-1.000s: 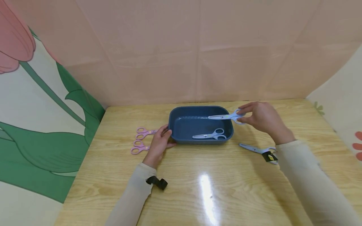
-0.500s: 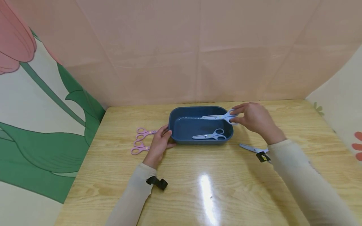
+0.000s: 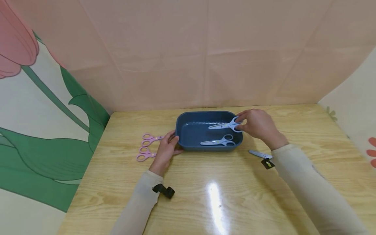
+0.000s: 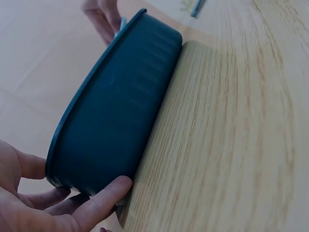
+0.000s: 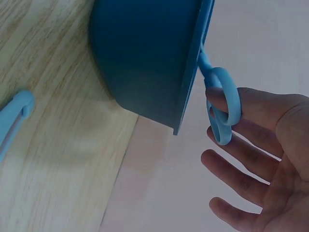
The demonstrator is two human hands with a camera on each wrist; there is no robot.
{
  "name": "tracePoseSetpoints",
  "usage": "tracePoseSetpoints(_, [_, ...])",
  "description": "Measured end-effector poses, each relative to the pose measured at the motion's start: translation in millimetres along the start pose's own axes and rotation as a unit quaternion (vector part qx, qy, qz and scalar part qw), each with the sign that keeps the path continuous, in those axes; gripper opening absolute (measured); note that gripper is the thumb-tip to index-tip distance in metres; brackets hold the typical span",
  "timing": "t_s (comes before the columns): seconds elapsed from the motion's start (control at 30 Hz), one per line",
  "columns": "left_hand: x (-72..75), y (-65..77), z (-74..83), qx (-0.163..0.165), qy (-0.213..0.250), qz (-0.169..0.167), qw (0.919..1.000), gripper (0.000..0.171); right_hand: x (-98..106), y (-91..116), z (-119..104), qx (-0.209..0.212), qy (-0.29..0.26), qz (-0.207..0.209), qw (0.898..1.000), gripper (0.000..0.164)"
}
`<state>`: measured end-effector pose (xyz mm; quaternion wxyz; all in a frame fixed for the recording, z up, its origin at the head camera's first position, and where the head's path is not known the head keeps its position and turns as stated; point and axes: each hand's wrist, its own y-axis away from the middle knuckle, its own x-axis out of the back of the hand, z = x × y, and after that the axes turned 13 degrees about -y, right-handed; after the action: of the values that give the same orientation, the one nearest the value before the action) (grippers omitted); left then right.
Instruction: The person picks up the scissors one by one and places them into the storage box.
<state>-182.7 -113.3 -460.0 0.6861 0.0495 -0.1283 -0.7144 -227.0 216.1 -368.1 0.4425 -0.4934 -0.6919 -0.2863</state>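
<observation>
A dark blue rectangular box stands on the table near its back edge. My left hand holds the box's left end, fingers and thumb against the wall and rim. Over the right part of the box, my right hand pinches light blue scissors by the handle loops. Their blades point left inside the box; in the right wrist view the loops stick out past the rim. Another pair of blue scissors lies on the box floor. Whether the held pair touches the floor, I cannot tell.
Two pink scissors, an upper pair and a lower pair, lie left of the box, partly behind my left hand. Right of the box, more blue scissors lie partly hidden by my right sleeve. A pink-covered wall rises behind the table.
My right hand has moved left and slightly down, bringing the held blue scissors from over the right rim further into the box. My left hand and the box have stayed in place.
</observation>
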Motion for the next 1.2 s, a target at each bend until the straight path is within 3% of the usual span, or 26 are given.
tracePoseSetpoints(1.2, [-0.7,2.3,0.7,-0.009,-0.007,0.003,0.9999,0.044,-29.7,-13.5,2.7,0.041,0.058,0.002,0.997,0.020])
